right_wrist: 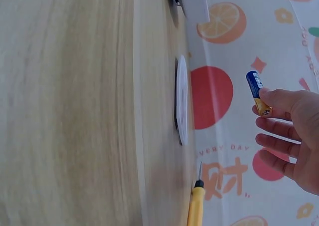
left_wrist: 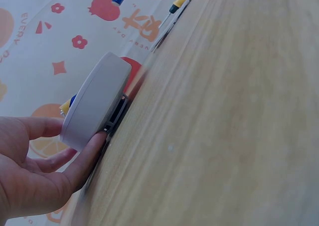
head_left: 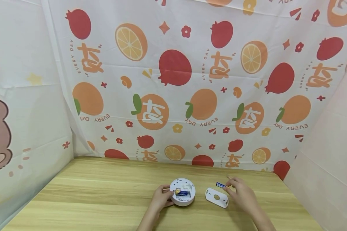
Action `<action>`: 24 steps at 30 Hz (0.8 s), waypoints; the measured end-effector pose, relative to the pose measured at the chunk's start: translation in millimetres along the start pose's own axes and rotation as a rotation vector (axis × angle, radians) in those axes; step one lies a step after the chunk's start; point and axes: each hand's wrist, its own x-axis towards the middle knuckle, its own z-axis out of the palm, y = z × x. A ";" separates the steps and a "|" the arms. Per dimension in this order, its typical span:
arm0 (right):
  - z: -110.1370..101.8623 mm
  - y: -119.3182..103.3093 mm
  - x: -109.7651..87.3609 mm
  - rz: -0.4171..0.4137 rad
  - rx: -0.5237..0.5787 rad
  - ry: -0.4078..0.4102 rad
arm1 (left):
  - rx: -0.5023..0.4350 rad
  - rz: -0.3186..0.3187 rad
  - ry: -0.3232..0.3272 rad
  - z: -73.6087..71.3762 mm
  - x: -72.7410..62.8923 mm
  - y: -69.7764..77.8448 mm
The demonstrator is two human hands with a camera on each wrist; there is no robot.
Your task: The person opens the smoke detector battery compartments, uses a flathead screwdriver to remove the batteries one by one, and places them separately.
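My left hand (head_left: 161,198) grips the rim of a round white device that looks like a smoke detector (head_left: 180,183), its open battery compartment facing up. Inside that compartment lies a blue battery (head_left: 183,193); a yellow battery end (head_left: 177,191) stands up beside it. In the left wrist view the device (left_wrist: 97,101) is tilted, with thumb and fingers on its edge. My right hand (head_left: 241,194) pinches a blue-and-yellow battery (right_wrist: 254,86) between thumb and index finger, above the table. The other right fingers are spread apart.
A white oval mounting plate (head_left: 210,198) with a central hole lies between the hands. A yellow-handled screwdriver (right_wrist: 196,206) lies on the wooden table (head_left: 104,192) near the right hand. Fruit-printed cloth (head_left: 173,96) hangs behind the table.
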 end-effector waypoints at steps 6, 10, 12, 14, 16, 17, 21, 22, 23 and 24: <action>-2.0 10.4 -3.7 0.036 0.002 0.003 | -0.002 0.002 -0.003 -0.3 -0.5 -0.1; -5.7 15.2 -6.5 0.062 0.011 -0.003 | -0.004 -0.002 -0.003 0.2 -1.4 0.3; -8.3 16.8 -7.7 0.076 0.018 -0.006 | -0.003 -0.002 -0.002 0.5 -1.8 0.0; -11.1 17.8 -8.7 0.088 0.025 -0.011 | -0.004 -0.001 -0.001 0.6 -2.2 0.1; -13.5 19.0 -10.1 0.099 0.029 -0.017 | -0.005 0.001 0.000 0.7 -2.2 0.0; -14.4 19.8 -10.7 0.105 0.028 -0.019 | -0.004 0.001 0.000 0.7 -2.1 0.0; -15.8 23.6 -13.0 0.120 0.020 -0.019 | -0.004 0.000 0.001 0.8 -2.3 0.2; -15.5 24.7 -13.3 0.122 0.020 -0.018 | -0.003 -0.001 0.002 0.8 -2.2 0.1; -15.3 25.6 -13.5 0.124 0.022 -0.015 | -0.003 -0.002 0.003 0.8 -2.3 0.2; -15.0 26.6 -13.8 0.127 0.025 -0.011 | -0.003 -0.001 0.003 0.7 -2.6 0.3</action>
